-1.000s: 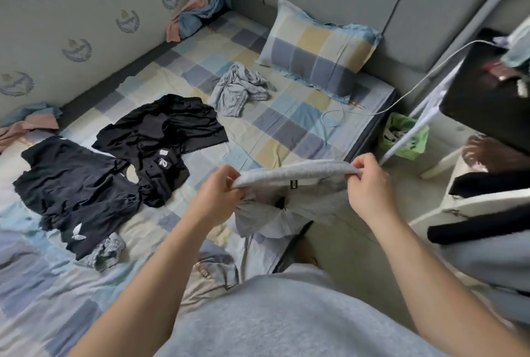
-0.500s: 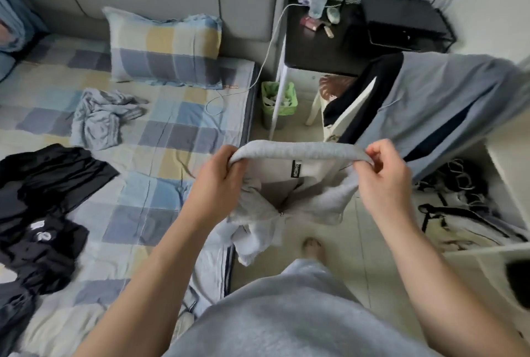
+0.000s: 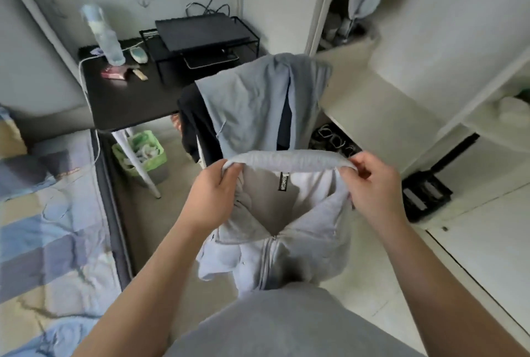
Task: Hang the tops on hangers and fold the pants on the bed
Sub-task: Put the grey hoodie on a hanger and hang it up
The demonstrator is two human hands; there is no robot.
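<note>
Person is standing just beside the bed [image 3: 43,227], holding a grey zip top [image 3: 286,256] out in front, between the bed edge on the left and the white shelving [image 3: 387,116] on the right. Left hand [image 3: 212,196] is curling its fingers over the left end of the neckband [image 3: 286,159]. Right hand [image 3: 372,193] is pinching the right end. Both grips are clamped on the top, stretching the band taut between them. The body is hanging below, zip partly closed, label [image 3: 283,181] showing inside.

Reading this as the hang-the-tops step, early on: the neck is being held open, but no hanger is showing anywhere. The next move is likely needing one hand freed to fetch a hanger while the other carries the collar. Risk: the top is going to slump or twist on a single grip.

Further out, a blue-grey garment [image 3: 258,107] is hanging draped over something, probably a chair. A green bin [image 3: 143,153] is sitting far left under the black table [image 3: 129,104], with a bottle [image 3: 104,38] standing on the table's far left corner.
</note>
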